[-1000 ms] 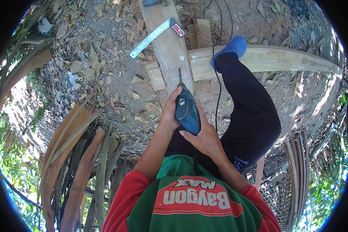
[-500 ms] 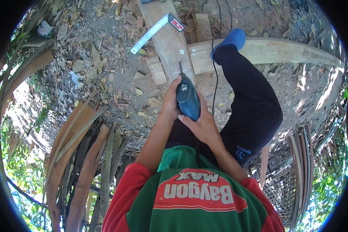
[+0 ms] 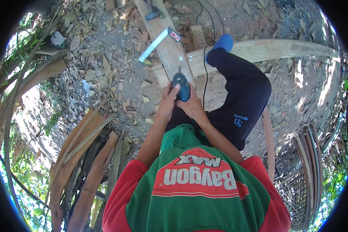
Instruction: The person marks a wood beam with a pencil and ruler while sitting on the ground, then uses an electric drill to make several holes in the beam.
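Note:
Both hands hold a dark teal corded power drill with a thin bit pointing away from me. My left hand is wrapped along its left side, its thumb resting on the top of the housing. Around the right and rear of the body closes my right hand; the grip below is hidden. The bit is over the near end of a long wooden board that bears white marks. Across this board lies a try square, its blade reaching out to the left.
A second plank runs crosswise to the right. My blue shoe is beside it, near a black cord. What looks like a hammer lies on the board's far end. Timber slats stand at left; dry leaves litter the ground.
The drill sits more upright, with less of its bit showing. My left thumb has moved onto its top. The view has shifted, so more of the board's far end shows.

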{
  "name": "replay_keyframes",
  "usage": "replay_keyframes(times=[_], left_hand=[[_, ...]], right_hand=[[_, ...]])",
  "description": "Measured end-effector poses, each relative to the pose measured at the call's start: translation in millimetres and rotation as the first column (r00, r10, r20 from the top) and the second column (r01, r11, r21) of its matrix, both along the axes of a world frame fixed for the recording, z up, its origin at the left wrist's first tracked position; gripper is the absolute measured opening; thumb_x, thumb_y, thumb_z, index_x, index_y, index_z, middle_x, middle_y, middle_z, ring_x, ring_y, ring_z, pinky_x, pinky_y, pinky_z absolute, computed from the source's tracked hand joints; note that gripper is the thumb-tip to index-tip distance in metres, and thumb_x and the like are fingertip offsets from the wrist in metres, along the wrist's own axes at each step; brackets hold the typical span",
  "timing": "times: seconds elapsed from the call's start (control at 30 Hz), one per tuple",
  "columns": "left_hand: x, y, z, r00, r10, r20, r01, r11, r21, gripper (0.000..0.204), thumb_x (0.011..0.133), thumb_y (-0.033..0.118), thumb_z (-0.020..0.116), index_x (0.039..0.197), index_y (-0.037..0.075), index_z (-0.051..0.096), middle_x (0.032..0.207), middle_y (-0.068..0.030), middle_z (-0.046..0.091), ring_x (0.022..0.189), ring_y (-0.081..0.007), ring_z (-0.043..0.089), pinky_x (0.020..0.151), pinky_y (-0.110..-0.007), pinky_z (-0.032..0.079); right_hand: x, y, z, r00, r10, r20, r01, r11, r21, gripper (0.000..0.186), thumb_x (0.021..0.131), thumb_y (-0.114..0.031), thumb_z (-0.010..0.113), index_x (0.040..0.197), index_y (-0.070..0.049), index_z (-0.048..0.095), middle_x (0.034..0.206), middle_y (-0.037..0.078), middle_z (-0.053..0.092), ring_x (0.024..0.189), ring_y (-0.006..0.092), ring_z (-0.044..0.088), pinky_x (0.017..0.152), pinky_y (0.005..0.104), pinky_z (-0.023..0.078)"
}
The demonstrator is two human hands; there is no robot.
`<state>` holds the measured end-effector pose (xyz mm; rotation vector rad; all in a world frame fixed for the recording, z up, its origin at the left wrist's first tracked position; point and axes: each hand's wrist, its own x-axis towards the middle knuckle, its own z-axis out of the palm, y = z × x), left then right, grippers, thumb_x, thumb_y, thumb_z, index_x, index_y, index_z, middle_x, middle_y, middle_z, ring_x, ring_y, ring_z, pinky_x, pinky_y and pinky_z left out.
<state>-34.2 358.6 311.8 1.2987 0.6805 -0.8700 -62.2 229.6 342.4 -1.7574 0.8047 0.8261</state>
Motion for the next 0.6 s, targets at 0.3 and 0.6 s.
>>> replay_keyframes(times=[0.3,0.6], left_hand=[[-3,-32,-9,0.998,0.056,0.043,-0.062,0.984,0.165,0.112,0.073,0.041,0.086,0.151,-0.009,0.022,0.137,-0.0243,0.05,0.121,-0.0281,0.055,0.101,-0.036,0.046],[7,-52,3,0.989,0.103,0.105,-0.127,0.959,0.254,0.099,0.071,0.03,0.081,0.147,-0.01,0.033,0.133,-0.0243,0.054,0.118,-0.0269,0.057,0.098,-0.034,0.047]], right_hand=[[0,-12,5,0.97,0.231,-0.071,-0.233,0.972,-0.021,0.096,0.074,-0.037,0.075,0.152,-0.013,0.025,0.117,0.031,0.064,0.109,0.0466,0.063,0.092,0.0481,0.051],[8,-17,-3,0.941,0.318,-0.118,-0.335,0.926,-0.174,0.091,0.076,-0.048,0.068,0.151,-0.015,0.027,0.105,0.031,0.068,0.099,0.0488,0.065,0.085,0.053,0.053]])
